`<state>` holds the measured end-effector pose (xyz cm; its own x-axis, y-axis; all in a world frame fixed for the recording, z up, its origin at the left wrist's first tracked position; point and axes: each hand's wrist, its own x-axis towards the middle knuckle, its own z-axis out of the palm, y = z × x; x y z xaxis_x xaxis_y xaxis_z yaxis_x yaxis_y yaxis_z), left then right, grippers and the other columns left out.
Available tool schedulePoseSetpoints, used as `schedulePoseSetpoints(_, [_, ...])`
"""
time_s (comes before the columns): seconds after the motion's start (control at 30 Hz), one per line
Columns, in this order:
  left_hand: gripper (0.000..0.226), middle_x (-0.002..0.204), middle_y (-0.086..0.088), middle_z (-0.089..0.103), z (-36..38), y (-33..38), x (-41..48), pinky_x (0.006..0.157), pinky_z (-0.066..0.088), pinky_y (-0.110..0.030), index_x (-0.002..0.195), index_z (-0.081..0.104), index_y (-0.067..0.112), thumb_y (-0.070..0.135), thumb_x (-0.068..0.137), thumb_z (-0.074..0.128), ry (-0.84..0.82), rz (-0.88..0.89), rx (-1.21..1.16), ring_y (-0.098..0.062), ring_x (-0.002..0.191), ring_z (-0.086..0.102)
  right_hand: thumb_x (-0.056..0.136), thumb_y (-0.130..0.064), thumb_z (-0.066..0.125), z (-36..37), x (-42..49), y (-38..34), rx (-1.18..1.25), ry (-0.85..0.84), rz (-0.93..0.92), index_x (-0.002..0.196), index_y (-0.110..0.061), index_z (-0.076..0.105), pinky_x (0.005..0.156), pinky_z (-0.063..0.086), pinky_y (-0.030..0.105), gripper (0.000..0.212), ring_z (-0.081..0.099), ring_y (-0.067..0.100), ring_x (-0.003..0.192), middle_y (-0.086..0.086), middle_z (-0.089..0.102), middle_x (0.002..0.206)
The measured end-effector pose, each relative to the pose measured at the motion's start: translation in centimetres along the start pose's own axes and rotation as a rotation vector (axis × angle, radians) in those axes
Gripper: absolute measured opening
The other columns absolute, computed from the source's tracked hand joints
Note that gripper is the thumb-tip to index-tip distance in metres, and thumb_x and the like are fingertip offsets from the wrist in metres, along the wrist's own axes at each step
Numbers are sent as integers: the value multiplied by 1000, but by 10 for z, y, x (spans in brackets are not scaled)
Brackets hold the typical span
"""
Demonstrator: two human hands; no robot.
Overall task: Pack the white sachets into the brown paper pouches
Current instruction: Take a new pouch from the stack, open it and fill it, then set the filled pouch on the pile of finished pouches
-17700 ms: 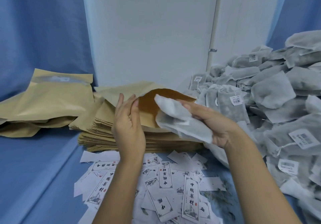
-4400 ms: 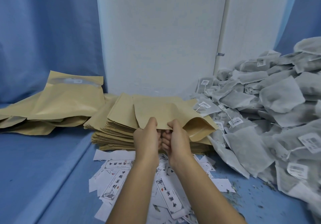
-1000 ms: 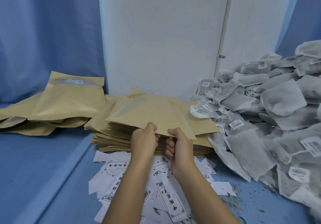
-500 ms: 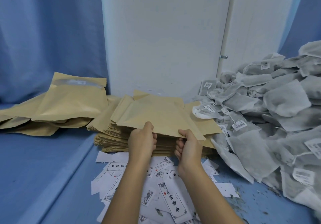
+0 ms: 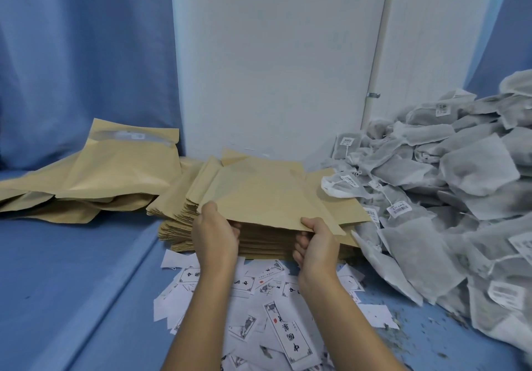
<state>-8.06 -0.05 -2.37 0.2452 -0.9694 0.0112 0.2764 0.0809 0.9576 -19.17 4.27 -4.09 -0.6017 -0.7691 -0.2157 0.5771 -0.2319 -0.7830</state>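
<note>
A flat brown paper pouch (image 5: 259, 195) is lifted a little above the stack of empty brown pouches (image 5: 267, 241) in the middle. My left hand (image 5: 214, 234) pinches its near edge at the left, thumb on top. My right hand (image 5: 316, 248) pinches the same edge further right. A large heap of white sachets (image 5: 449, 198) with small barcode tags fills the right side. Neither hand holds a sachet.
Filled brown pouches (image 5: 95, 180) lie piled at the left on the blue cloth surface (image 5: 66, 278). Loose white printed labels (image 5: 259, 298) are scattered in front of the stack, under my forearms. A white wall (image 5: 273, 62) stands behind.
My hands have slid apart along the pouch's near edge, the right one moving rightwards. The pouch has flattened out above the stack.
</note>
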Motion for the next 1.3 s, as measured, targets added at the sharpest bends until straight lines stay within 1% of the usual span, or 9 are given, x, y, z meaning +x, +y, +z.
schedulePoseSetpoints(0.13, [33, 49, -3, 60, 5, 1, -7, 46, 41, -27, 72, 53, 10, 29, 95, 36, -56, 44, -17, -19, 46, 59, 86, -7, 52, 3, -2, 2, 7, -123, 66, 68, -15, 38, 32, 13, 16, 24, 21, 5, 30, -7, 29, 38])
schedulePoseSetpoints(0.23, [17, 80, -12, 70, 14, -5, -9, 44, 48, -25, 90, 60, 3, 14, 89, 47, -170, 46, 44, -27, 67, 70, 88, -10, 52, 7, -5, 6, -54, -225, 84, 66, -13, 42, 33, 15, 17, 24, 23, 6, 32, -5, 33, 40])
schedulePoseSetpoints(0.37, [35, 112, -17, 62, 16, -6, -9, 56, 56, -27, 121, 53, 2, -5, 89, 40, -215, 31, -53, -28, 94, 63, 96, -28, 47, 10, -10, 12, -42, -162, 71, 79, -11, 53, 34, 32, 18, 25, 40, 11, 35, 1, 51, 49])
schedulePoseSetpoints(0.5, [37, 108, -9, 63, 8, 1, -5, 56, 55, -24, 119, 51, 10, -7, 89, 38, -173, 50, -133, -17, 87, 62, 94, -8, 55, 14, -17, 10, 42, -169, 54, 95, -7, 57, 44, 51, 24, 3, 64, 20, 48, 9, 66, 74])
schedulePoseSetpoints(0.8, [23, 102, -10, 62, -25, 32, 30, 53, 56, -24, 110, 51, 7, -6, 92, 44, -40, -19, -448, -25, 94, 62, 97, -9, 51, 69, -23, 10, -226, -439, -13, 111, -11, 57, 47, 51, 24, 16, 70, 20, 62, 5, 73, 84])
schedulePoseSetpoints(0.97, [21, 104, -11, 63, -48, 92, 87, 79, 56, -42, 96, 53, 17, 0, 97, 41, -71, 48, -592, -27, 93, 64, 98, -11, 49, 167, -10, 17, -248, -569, 11, 113, -12, 52, 46, 48, 19, 15, 65, 13, 52, 5, 66, 84])
schedulePoseSetpoints(1.03, [14, 108, -9, 65, -58, 114, 119, 82, 54, -41, 103, 55, 19, 20, 101, 42, -157, 23, -707, -22, 90, 64, 96, -13, 56, 207, -6, 16, -204, -644, 143, 118, -3, 52, 57, 56, 19, 25, 70, 18, 69, 13, 66, 90])
schedulePoseSetpoints(1.17, [54, 125, -15, 60, -75, 107, 151, 82, 47, -41, 125, 53, 9, 52, 97, 37, -283, -292, -650, -28, 109, 60, 88, -12, 68, 234, 1, 26, -314, -653, 263, 132, 5, 39, 82, 57, 35, 55, 60, 35, 105, 25, 45, 133])
schedulePoseSetpoints(1.3, [56, 142, -14, 46, -73, 78, 146, 107, 35, -33, 141, 37, 3, 40, 99, 43, -196, -346, -621, -20, 127, 48, 91, -4, 61, 205, 13, 33, -346, -621, 166, 112, 3, 51, 96, 50, 33, 25, 55, 33, 118, 21, 51, 119])
